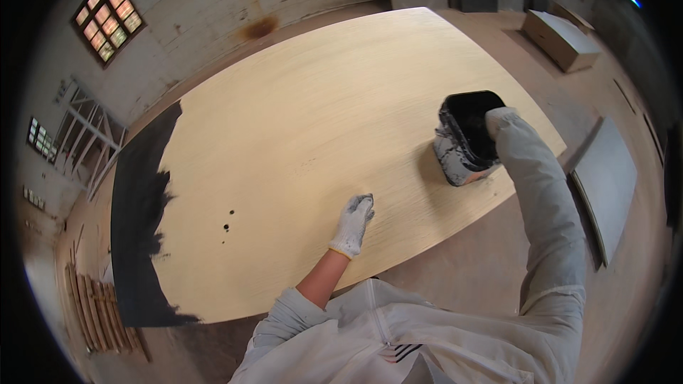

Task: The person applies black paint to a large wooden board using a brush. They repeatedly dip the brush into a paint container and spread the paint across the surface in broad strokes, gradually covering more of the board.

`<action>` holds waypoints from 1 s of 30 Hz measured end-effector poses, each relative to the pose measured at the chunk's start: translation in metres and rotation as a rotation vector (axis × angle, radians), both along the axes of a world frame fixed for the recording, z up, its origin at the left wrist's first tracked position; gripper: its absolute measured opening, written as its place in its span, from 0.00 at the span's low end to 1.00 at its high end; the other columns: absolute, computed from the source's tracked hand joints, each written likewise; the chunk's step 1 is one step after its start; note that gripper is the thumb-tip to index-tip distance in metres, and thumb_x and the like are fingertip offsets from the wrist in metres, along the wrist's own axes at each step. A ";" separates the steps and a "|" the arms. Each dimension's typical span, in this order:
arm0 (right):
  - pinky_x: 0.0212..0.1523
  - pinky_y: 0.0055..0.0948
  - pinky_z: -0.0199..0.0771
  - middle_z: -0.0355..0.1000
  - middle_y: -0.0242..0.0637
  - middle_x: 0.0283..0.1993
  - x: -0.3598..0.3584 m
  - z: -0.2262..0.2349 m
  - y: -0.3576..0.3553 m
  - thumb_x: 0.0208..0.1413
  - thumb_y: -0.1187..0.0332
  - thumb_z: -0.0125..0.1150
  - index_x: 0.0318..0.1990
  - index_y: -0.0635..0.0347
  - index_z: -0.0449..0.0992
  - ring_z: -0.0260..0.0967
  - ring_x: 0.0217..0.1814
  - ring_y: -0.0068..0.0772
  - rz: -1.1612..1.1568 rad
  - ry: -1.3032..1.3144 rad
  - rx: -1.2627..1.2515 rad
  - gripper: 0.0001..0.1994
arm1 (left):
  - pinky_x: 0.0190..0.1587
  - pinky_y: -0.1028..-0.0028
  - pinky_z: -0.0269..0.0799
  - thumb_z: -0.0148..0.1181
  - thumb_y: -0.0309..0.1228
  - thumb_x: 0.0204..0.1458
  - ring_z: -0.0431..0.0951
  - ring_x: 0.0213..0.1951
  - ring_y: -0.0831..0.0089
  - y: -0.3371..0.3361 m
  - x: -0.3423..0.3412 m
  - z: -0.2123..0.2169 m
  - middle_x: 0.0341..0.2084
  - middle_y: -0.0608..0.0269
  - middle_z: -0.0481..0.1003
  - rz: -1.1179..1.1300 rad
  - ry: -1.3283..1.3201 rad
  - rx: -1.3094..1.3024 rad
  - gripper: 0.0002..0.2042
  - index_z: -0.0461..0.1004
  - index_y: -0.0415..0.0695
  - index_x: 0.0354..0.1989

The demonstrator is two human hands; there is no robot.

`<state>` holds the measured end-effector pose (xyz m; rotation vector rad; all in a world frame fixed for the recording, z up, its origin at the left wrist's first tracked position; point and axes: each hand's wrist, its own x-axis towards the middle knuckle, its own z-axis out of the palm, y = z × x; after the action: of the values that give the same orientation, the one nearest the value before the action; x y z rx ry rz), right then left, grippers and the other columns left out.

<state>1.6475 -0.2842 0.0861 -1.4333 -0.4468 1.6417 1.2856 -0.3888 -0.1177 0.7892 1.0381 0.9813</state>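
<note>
A wide pale wooden board (313,114) lies flat in front of me, its left end coated with dark grey paint (139,220) along a ragged edge. My left hand (353,224), in a white knit glove, is curled into a fist low over the near middle of the board; nothing shows in it. A black paint bucket (459,160), its outside smeared with pale and dark paint, stands on the right part of the board. My right hand (500,118) is at the bucket's right rim, reaching into its mouth. The fingers are hidden there, and so is anything they hold.
A few black paint drops (226,227) dot the board's left half. Right of the board, a grey panel (608,188) lies on the floor, with a long box (562,41) farther back. Wooden poles (96,309) and a white metal frame (89,128) stand on the left.
</note>
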 end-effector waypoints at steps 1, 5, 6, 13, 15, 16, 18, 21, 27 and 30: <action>0.39 0.45 0.84 0.82 0.47 0.38 0.002 -0.001 -0.002 0.67 0.62 0.63 0.40 0.59 0.84 0.82 0.39 0.48 0.076 -0.070 0.010 0.10 | 0.59 0.66 0.77 0.59 0.35 0.69 0.78 0.56 0.68 -0.010 -0.030 -0.014 0.56 0.59 0.78 0.034 0.116 0.099 0.13 0.77 0.40 0.55; 0.44 0.45 0.84 0.82 0.48 0.42 0.054 0.014 -0.006 0.63 0.65 0.66 0.42 0.59 0.84 0.81 0.44 0.49 0.428 -0.631 0.011 0.08 | 0.63 0.64 0.75 0.62 0.30 0.65 0.79 0.61 0.61 -0.067 -0.113 -0.018 0.56 0.52 0.79 0.277 0.706 0.400 0.09 0.78 0.39 0.49; 0.45 0.46 0.83 0.82 0.48 0.43 0.072 0.018 -0.007 0.62 0.66 0.67 0.42 0.59 0.84 0.81 0.45 0.49 0.517 -0.834 -0.011 0.08 | 0.63 0.60 0.74 0.62 0.30 0.63 0.77 0.62 0.57 -0.081 -0.134 -0.015 0.56 0.51 0.79 0.332 0.883 0.478 0.10 0.78 0.39 0.48; 0.53 0.47 0.82 0.82 0.51 0.49 0.104 -0.006 0.011 0.54 0.70 0.72 0.46 0.60 0.84 0.81 0.54 0.51 0.874 -1.944 -0.319 0.12 | 0.69 0.47 0.65 0.63 0.29 0.54 0.69 0.69 0.44 -0.179 -0.277 -0.050 0.59 0.51 0.76 0.640 1.559 0.469 0.13 0.76 0.43 0.48; 0.55 0.47 0.82 0.82 0.51 0.51 0.105 -0.006 0.012 0.52 0.72 0.74 0.47 0.60 0.84 0.81 0.56 0.51 0.849 -2.094 -0.395 0.14 | 0.70 0.45 0.63 0.63 0.30 0.54 0.67 0.71 0.44 -0.195 -0.301 -0.054 0.61 0.51 0.75 0.658 1.631 0.414 0.14 0.76 0.44 0.49; 0.56 0.47 0.81 0.82 0.52 0.52 0.102 -0.004 0.012 0.51 0.72 0.75 0.48 0.60 0.84 0.81 0.57 0.51 0.824 -2.149 -0.409 0.15 | 0.71 0.45 0.62 0.63 0.30 0.54 0.67 0.71 0.44 -0.201 -0.315 -0.054 0.61 0.51 0.75 0.662 1.665 0.393 0.15 0.76 0.44 0.49; 0.58 0.47 0.81 0.82 0.52 0.54 0.108 0.000 0.007 0.49 0.74 0.76 0.49 0.60 0.84 0.81 0.60 0.52 0.743 -2.206 -0.409 0.17 | 0.72 0.44 0.60 0.63 0.31 0.54 0.65 0.72 0.45 -0.205 -0.343 -0.051 0.63 0.51 0.74 0.648 1.713 0.381 0.15 0.76 0.44 0.50; 0.61 0.47 0.80 0.82 0.53 0.56 0.106 0.027 -0.003 0.48 0.76 0.74 0.51 0.60 0.84 0.80 0.62 0.52 0.560 -2.223 -0.231 0.19 | 0.72 0.43 0.59 0.64 0.31 0.54 0.64 0.73 0.45 -0.211 -0.381 -0.051 0.64 0.51 0.73 0.622 1.729 0.374 0.15 0.76 0.44 0.50; 0.62 0.40 0.75 0.82 0.53 0.55 0.088 0.107 -0.045 0.56 0.80 0.51 0.59 0.66 0.80 0.79 0.61 0.47 0.228 -2.045 0.227 0.24 | 0.74 0.42 0.57 0.65 0.32 0.52 0.64 0.72 0.43 -0.203 -0.418 -0.043 0.64 0.47 0.72 0.486 1.645 0.492 0.17 0.76 0.42 0.50; 0.53 0.31 0.74 0.83 0.42 0.44 -0.064 0.094 -0.045 0.53 0.80 0.53 0.58 0.69 0.81 0.78 0.47 0.31 0.289 -1.619 0.479 0.23 | 0.75 0.42 0.57 0.65 0.32 0.51 0.64 0.72 0.42 -0.207 -0.423 -0.030 0.64 0.45 0.71 0.437 1.616 0.552 0.19 0.75 0.41 0.51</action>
<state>1.5839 -0.3291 0.1801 -2.0546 -1.8106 0.1107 0.8626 -0.5955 -0.1477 1.9977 2.4224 0.8905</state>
